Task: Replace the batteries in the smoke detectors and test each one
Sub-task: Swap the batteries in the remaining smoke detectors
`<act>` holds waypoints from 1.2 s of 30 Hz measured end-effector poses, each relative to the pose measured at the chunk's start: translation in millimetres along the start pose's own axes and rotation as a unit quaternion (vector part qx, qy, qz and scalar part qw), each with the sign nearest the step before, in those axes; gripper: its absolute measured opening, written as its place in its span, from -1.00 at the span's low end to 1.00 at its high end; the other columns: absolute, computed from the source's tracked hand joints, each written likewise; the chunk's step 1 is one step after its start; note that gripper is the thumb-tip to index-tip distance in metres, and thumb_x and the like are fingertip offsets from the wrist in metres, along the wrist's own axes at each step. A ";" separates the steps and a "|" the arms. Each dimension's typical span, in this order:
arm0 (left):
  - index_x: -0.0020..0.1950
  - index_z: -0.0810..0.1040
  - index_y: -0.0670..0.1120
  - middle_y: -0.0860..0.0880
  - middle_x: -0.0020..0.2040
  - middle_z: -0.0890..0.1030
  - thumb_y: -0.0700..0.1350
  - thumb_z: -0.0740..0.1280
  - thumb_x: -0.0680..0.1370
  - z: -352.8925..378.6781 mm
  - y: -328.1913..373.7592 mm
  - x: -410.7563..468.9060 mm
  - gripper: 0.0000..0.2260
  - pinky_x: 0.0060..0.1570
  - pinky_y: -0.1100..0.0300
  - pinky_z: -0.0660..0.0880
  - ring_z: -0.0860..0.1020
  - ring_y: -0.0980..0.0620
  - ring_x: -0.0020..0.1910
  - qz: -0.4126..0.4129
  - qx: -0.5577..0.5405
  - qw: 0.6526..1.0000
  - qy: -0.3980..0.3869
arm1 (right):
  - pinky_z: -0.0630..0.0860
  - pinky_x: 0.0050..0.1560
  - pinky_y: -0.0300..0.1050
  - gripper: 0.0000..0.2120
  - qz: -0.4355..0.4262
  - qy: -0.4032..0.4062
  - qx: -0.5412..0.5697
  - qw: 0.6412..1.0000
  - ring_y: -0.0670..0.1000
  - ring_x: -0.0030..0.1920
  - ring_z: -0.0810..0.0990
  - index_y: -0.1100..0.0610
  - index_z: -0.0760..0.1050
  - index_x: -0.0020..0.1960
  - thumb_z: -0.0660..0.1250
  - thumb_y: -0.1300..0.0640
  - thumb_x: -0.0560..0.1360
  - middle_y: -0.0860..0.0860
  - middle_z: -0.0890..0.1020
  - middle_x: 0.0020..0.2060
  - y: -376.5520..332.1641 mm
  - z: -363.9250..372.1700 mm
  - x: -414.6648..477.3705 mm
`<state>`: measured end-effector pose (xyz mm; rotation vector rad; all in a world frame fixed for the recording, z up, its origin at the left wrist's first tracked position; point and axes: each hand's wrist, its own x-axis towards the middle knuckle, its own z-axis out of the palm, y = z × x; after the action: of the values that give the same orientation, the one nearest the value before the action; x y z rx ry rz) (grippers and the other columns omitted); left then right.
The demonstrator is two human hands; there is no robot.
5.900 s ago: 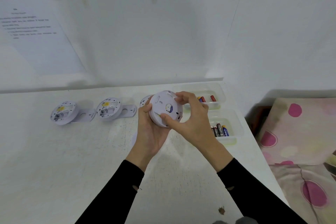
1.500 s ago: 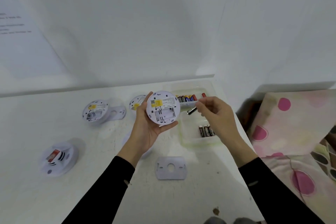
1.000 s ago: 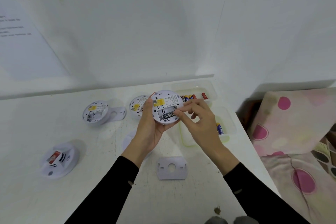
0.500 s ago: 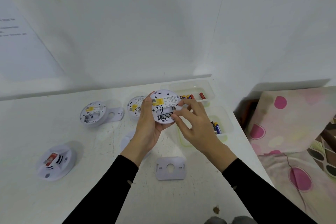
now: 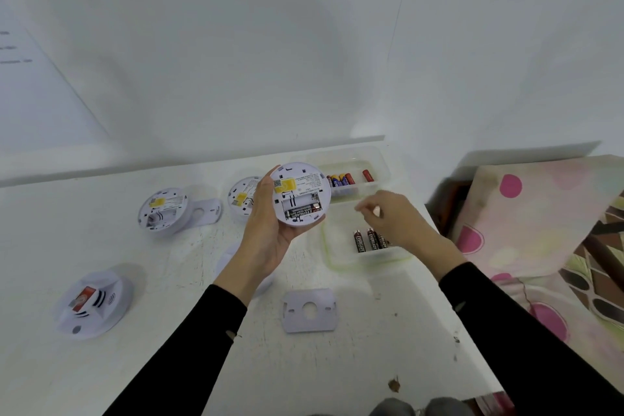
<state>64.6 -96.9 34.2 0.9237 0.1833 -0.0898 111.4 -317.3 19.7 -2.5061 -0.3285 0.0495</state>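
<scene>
My left hand (image 5: 266,240) grips a round white smoke detector (image 5: 300,194) from its left side, back turned toward me. Its open battery bay holds one black battery (image 5: 303,212), with the slot above it bare. My right hand (image 5: 395,219) hovers over the near clear tray (image 5: 341,260), fingers loosely curled, nothing visible in them. Black batteries (image 5: 366,240) lie in that tray, partly hidden by the hand. The far clear tray (image 5: 378,159) holds several coloured batteries (image 5: 341,179).
Two more detectors (image 5: 163,211) (image 5: 241,197) lie back-up on the white table, and a third (image 5: 93,300) lies face-up at the left. A loose mounting plate (image 5: 309,311) lies near me, another (image 5: 206,211) farther back. Pink-spotted bedding (image 5: 540,230) borders the table's right edge.
My right hand, which pressed a battery into the detector's bay, has let go and moved right over the near tray. The battery now sits in the bay.
</scene>
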 end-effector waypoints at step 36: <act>0.51 0.28 -0.18 -0.25 0.34 0.52 0.17 0.04 0.68 2.9 -6.8 -3.8 -0.46 0.06 0.02 0.59 0.57 -0.14 0.25 -0.034 0.054 0.997 -0.035 | 0.55 -0.03 -0.03 -0.91 -0.353 0.248 0.058 0.900 0.02 0.00 0.65 0.21 0.66 -0.02 0.45 0.26 0.48 0.03 0.69 -0.08 -73.1 37.5 -13.1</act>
<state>60.1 -103.3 31.3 1.0215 0.1455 -0.1961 78.4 -241.8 30.6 -2.0429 -0.9503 -0.8163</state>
